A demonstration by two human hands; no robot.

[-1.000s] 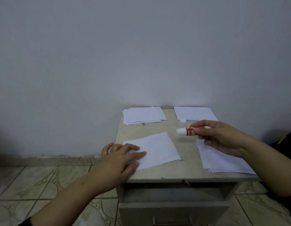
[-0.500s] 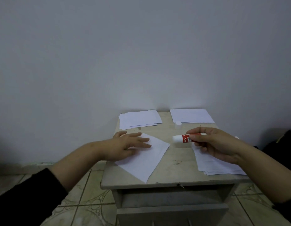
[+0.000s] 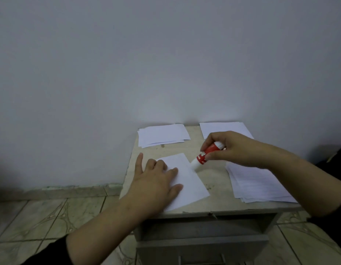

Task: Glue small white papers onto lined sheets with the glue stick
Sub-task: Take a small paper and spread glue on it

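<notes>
A small white paper (image 3: 188, 182) lies near the front of the little table (image 3: 215, 180). My left hand (image 3: 156, 184) presses flat on its left part, fingers straight. My right hand (image 3: 230, 148) grips a red and white glue stick (image 3: 206, 155), tilted down to the left, its white tip touching the paper's right edge. A stack of lined sheets (image 3: 259, 182) lies on the table's right side, partly under my right forearm.
Two more stacks of white paper lie at the back of the table, one at the left (image 3: 162, 134) and one at the right (image 3: 223, 128). A drawer (image 3: 202, 245) stands open below the tabletop. The wall is close behind; tiled floor lies to the left.
My left hand has turned the paper and now presses it flat. My right hand has tilted the glue stick from level to tip-down and brought it onto the paper's edge.
</notes>
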